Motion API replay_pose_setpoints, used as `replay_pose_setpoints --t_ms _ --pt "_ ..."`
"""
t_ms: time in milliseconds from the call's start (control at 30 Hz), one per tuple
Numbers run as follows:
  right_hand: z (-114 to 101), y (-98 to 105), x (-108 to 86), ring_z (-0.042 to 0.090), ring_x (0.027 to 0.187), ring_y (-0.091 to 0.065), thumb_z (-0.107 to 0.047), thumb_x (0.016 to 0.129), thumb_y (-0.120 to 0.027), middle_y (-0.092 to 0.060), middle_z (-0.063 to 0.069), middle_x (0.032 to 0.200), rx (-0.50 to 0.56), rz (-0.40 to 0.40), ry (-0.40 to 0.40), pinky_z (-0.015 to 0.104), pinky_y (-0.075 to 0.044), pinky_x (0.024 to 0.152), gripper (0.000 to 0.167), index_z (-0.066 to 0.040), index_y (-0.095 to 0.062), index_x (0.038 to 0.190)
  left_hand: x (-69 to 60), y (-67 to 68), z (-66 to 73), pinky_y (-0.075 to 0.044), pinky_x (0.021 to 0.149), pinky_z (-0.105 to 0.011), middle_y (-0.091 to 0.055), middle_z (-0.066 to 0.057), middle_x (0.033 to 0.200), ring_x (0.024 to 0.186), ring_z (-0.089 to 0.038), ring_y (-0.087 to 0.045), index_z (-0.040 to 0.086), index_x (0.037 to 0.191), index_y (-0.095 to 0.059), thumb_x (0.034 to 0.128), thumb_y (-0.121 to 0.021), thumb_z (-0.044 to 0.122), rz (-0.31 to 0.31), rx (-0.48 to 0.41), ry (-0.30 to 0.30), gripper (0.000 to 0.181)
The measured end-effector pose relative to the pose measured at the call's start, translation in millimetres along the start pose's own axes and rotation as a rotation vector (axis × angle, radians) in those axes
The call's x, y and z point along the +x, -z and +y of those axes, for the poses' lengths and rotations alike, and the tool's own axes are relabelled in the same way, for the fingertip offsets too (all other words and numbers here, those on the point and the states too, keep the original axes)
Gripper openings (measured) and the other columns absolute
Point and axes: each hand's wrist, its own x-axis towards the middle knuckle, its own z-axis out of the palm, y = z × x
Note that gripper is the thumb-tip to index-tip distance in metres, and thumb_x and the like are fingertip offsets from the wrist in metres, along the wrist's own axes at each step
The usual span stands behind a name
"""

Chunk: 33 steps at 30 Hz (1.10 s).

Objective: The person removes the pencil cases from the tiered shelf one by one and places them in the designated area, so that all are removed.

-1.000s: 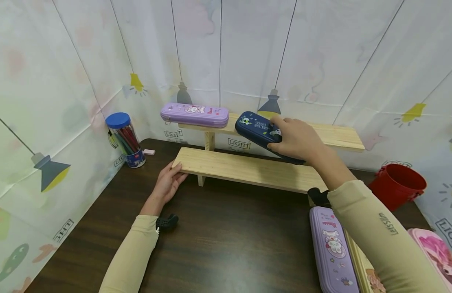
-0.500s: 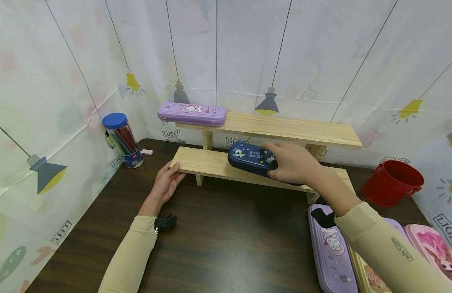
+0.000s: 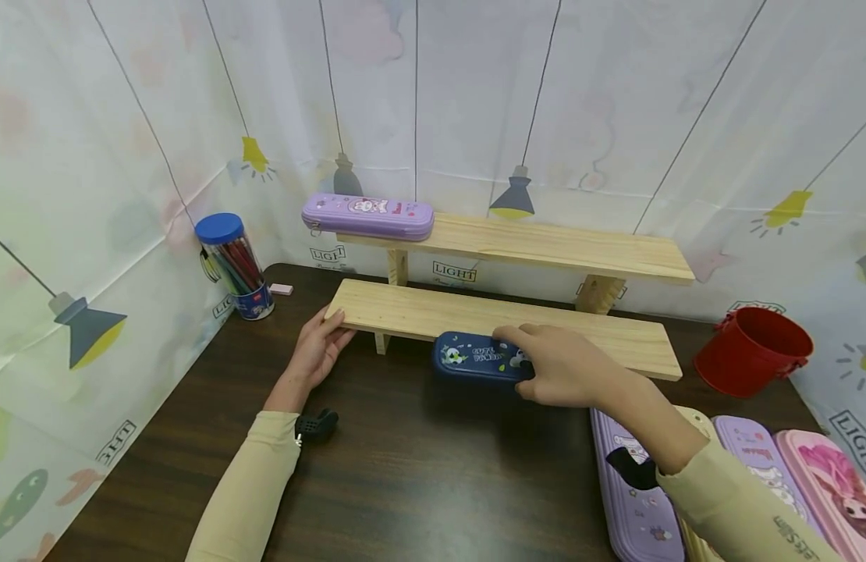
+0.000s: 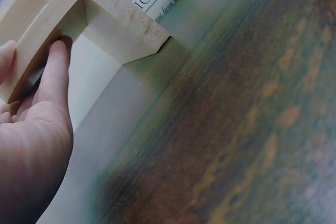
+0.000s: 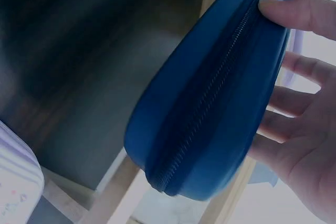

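Note:
My right hand [image 3: 562,363] grips a dark blue zippered pencil case [image 3: 471,355] with a panda print, holding it by its right part just in front of the lower shelf board. In the right wrist view the zip side of the pencil case [image 5: 210,93] faces the camera, thumb on one side and fingers along the other. My left hand [image 3: 319,347] pinches the left end of the lower board of a two-tier wooden shelf [image 3: 405,306]; in the left wrist view its fingers reach under the board [image 4: 52,22]. A purple pencil case [image 3: 368,217] lies on the upper board's left end.
A clear jar of pencils with a blue lid [image 3: 236,265] and a pink eraser [image 3: 282,289] stand back left. A red bucket [image 3: 752,351] is at the right. Several pencil cases, including a pink one [image 3: 843,484], lie front right on the dark table [image 3: 419,484].
The blue pencil case has come down from the upper board, past the lower one, and towards the front in my right hand. My left hand stays on the shelf end.

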Motion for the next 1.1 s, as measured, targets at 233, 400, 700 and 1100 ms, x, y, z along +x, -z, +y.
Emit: replay_pose_setpoints --t_ms 233,400,700,1100 --pt "-23 -13 -14.1 0.022 0.111 -0.064 -0.033 0.077 -0.077 -0.065 0.004 0.128 0.04 -0.062 0.063 0.047 -0.056 0.094 0.072 -0.022 -0.049 0.143 0.8 -1.4 1.4 -0.052 0.101 -0.019 -0.027 -0.016 0.161 0.147 -0.026 -0.035 0.016 0.16 -0.018 0.1051 -0.049 0.022 0.005 0.01 0.002 0.064" --pt "-28 -26 -16.7 0.017 0.102 -0.064 -0.034 0.077 -0.077 -0.067 0.0 0.119 0.053 -0.102 0.067 0.043 -0.056 0.091 0.072 -0.021 -0.049 0.142 0.3 -1.6 2.1 -0.052 0.101 -0.02 -0.029 -0.016 0.161 0.146 -0.025 -0.036 0.015 0.16 -0.019 0.1051 -0.049 0.022 0.011 0.005 0.0 0.063" --pt "-21 -48 -27.3 0.027 0.109 -0.065 -0.039 0.081 -0.078 -0.065 0.013 0.13 0.121 -0.19 0.005 0.049 -0.056 0.095 0.073 -0.017 -0.048 0.145 1.3 -2.2 1.5 -0.05 0.102 -0.019 -0.026 -0.017 0.162 0.147 -0.026 -0.034 0.015 0.16 -0.016 0.1059 -0.047 0.021 -0.021 0.012 -0.004 0.063" --pt "-13 -55 -33.4 0.03 0.104 -0.066 -0.045 0.082 -0.076 -0.063 0.021 0.13 0.137 -0.223 -0.067 0.052 -0.057 0.089 0.078 -0.021 -0.044 0.149 -1.3 -2.5 1.3 -0.051 0.101 -0.019 -0.028 -0.016 0.162 0.147 -0.026 -0.035 0.016 0.16 -0.017 0.1056 -0.048 0.021 -0.008 0.007 -0.005 0.063"
